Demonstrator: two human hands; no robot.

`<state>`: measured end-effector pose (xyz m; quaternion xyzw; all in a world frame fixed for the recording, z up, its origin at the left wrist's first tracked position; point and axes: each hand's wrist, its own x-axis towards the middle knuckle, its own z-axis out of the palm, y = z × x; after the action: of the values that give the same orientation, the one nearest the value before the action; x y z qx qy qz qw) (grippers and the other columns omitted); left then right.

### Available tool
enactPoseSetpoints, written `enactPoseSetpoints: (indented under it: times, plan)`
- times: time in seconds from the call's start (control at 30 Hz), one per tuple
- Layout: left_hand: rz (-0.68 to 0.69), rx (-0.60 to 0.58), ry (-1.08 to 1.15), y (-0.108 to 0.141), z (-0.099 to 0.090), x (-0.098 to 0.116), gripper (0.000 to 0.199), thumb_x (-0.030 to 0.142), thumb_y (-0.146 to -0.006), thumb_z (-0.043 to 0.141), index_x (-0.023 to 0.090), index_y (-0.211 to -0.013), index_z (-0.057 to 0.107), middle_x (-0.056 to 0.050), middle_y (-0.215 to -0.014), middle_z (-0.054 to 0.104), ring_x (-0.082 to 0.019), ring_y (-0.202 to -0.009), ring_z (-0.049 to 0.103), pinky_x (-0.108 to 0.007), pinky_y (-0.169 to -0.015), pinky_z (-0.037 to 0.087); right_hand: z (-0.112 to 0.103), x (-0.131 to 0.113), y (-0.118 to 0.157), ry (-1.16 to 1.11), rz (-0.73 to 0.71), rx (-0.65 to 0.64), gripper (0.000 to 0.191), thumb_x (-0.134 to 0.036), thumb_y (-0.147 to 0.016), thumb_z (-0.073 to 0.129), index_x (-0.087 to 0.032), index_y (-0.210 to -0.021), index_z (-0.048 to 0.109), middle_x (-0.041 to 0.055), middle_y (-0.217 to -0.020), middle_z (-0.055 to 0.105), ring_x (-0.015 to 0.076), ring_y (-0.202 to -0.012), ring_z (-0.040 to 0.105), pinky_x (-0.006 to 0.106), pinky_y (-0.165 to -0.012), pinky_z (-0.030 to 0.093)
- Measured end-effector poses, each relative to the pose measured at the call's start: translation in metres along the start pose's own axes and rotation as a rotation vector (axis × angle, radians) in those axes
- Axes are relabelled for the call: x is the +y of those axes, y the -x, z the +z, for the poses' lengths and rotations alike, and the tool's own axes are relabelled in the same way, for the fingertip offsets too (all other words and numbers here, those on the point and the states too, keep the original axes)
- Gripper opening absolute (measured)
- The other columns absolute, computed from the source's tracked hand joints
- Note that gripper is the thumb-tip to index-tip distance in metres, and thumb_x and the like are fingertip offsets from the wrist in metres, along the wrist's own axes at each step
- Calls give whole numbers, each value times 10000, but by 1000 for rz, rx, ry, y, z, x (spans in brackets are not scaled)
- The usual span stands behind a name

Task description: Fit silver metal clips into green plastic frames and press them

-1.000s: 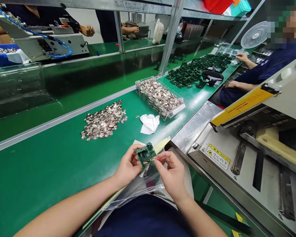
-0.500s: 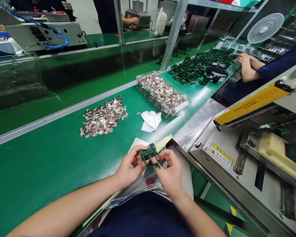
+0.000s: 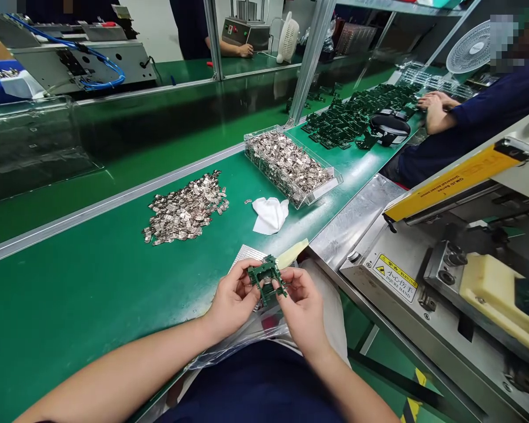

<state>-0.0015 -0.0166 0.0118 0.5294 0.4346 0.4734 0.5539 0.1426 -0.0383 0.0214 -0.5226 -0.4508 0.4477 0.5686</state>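
Observation:
Both hands hold one small green circuit board (image 3: 259, 271), notched like a frame, above my lap at the table's front edge. My left hand (image 3: 230, 299) pinches its left side between thumb and fingers. On the opposite side my right hand (image 3: 306, 305) grips the board, thumb tip close to the middle opening. A small silvery piece shows in that opening, too little of it to name. Behind the hands lies a light textured sheet (image 3: 245, 254) and a pale yellow strip (image 3: 293, 252). A crumpled white cloth (image 3: 270, 215) rests farther back.
A loose heap of small metal pieces (image 3: 183, 211) lies left, and a clear tray (image 3: 306, 202) holds more. Many green boards (image 3: 348, 117) cover the far table near a black case (image 3: 390, 128) and a co-worker's hands (image 3: 436, 108). A machine (image 3: 397, 276) with a warning label stands right.
The board has tilted in my hands, so its middle opening shows more. The machine's cream block has shifted toward the front. A background person's hand has lowered to the bench.

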Motion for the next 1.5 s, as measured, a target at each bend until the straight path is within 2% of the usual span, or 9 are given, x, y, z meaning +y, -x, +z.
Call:
enactPoseSetpoints:
  times: [0.17, 0.37, 0.47, 0.67, 0.87, 1.07, 1.23, 1.43, 1.5]
  plan:
    - [3, 16, -43, 3, 1, -3, 301, 259, -852, 622, 199, -1132, 528, -2, -775, 584, -108, -629, 531, -194, -546, 447, -1, -1, -3, -52, 88, -21, 140, -304, -810, 703, -193, -813, 617, 32, -798, 592, 190, -744, 577, 257, -605, 486]
    - [7, 6, -84, 5, 1, -4, 315, 238, -847, 615, 200, -1149, 534, -8, -783, 572, -115, -637, 520, -208, -556, 445, -1, -3, -1, 95, -19, -40, 118, -313, -846, 671, -200, -809, 664, 71, -898, 596, 219, -819, 578, 279, -629, 513]
    - [17, 1, -104, 4, 0, -3, 313, 238, -839, 622, 204, -1142, 549, -3, -773, 567, -109, -605, 486, -211, -542, 427, 1, -2, 0, 90, -34, -28, 128, -322, -855, 669, -206, -800, 666, 71, -898, 590, 219, -819, 580, 274, -615, 518]
    - [14, -28, -80, 5, -2, -2, 311, 271, -848, 620, 207, -1142, 538, -2, -759, 569, -115, -596, 491, -221, -540, 422, 6, -1, 2, 84, -44, 21, 167, -355, -859, 673, -198, -804, 660, 73, -893, 591, 222, -832, 587, 303, -688, 540]
    - [14, -49, -81, 7, -1, -2, 308, 275, -845, 620, 204, -1126, 518, 11, -732, 556, -105, -568, 480, -211, -517, 418, 9, 3, 6, -21, 45, 48, 203, -366, -822, 725, -188, -852, 632, 38, -798, 624, 185, -717, 592, 276, -653, 526]
    - [-20, -20, -49, 9, 0, 2, 320, 238, -797, 649, 210, -1093, 531, 19, -709, 569, -113, -574, 528, -212, -527, 443, 11, 2, 9, -83, 91, 55, 236, -372, -764, 765, -195, -784, 611, 14, -711, 613, 172, -620, 578, 262, -563, 511]
    - [-33, -70, -41, 11, 0, 6, 350, 202, -771, 654, 206, -1096, 523, 22, -701, 588, -117, -575, 571, -217, -542, 478, 14, 1, 15, -94, 81, 69, 261, -399, -760, 759, -200, -755, 590, 9, -686, 606, 174, -602, 579, 269, -552, 522]
    - [-14, -182, -59, 6, -7, 7, 318, 220, -802, 636, 197, -1098, 522, 7, -737, 594, -114, -583, 581, -211, -539, 473, 7, 11, 23, -142, 84, 126, 243, -391, -801, 736, -200, -845, 592, 17, -768, 610, 175, -689, 586, 274, -639, 530]
    - [38, -164, -127, -1, -13, 4, 315, 223, -815, 632, 199, -1115, 537, -9, -795, 610, -106, -600, 562, -195, -522, 434, 1, 18, 24, -139, 62, 188, 248, -411, -839, 706, -205, -916, 590, 14, -810, 596, 171, -712, 580, 280, -667, 530]
